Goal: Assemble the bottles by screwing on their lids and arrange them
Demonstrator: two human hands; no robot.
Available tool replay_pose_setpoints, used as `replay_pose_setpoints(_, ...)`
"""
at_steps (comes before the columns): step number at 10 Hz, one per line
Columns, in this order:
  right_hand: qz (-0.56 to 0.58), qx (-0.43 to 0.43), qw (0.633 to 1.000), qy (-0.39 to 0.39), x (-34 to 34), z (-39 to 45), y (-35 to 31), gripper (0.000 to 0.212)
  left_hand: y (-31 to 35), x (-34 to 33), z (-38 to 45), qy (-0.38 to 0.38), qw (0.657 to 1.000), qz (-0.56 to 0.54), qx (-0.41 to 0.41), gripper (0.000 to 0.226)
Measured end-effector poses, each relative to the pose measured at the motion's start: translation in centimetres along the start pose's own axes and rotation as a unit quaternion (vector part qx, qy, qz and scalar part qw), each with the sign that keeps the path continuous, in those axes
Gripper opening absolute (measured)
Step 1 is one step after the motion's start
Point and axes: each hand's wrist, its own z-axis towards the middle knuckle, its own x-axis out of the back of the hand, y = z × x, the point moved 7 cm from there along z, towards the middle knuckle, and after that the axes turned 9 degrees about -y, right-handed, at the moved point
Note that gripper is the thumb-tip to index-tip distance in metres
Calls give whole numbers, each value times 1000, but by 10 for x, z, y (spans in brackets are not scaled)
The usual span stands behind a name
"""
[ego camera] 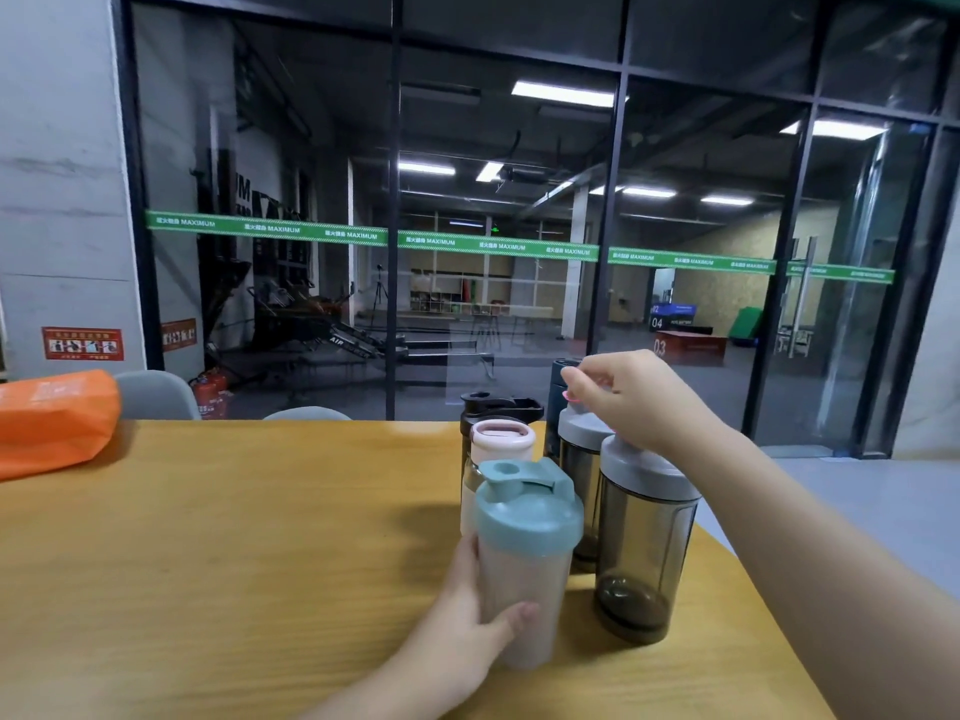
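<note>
Left grip [470, 610] curled round teal-lidded bottle [524, 563]

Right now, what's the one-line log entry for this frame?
left hand: grips teal-lidded shaker bottle | right hand: fingers curled over rear grey-lidded bottle, grip unclear | bottles clustered upright on wooden table

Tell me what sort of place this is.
Probably a gym's lounge area: rowing machines and numbered jump boxes show behind the glass wall, and shaker bottles stand on the wooden table.
</note>
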Motion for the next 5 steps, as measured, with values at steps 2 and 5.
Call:
replay_pose_setpoints(2, -15, 26, 998, -49, -13, -8, -22, 37, 8, -5, 3, -10, 1000, 8, -12, 89)
replay_pose_setpoints(5, 25, 7, 992, -121, -35, -2, -33, 33, 1, 7, 6, -75, 992, 102, 21, 92)
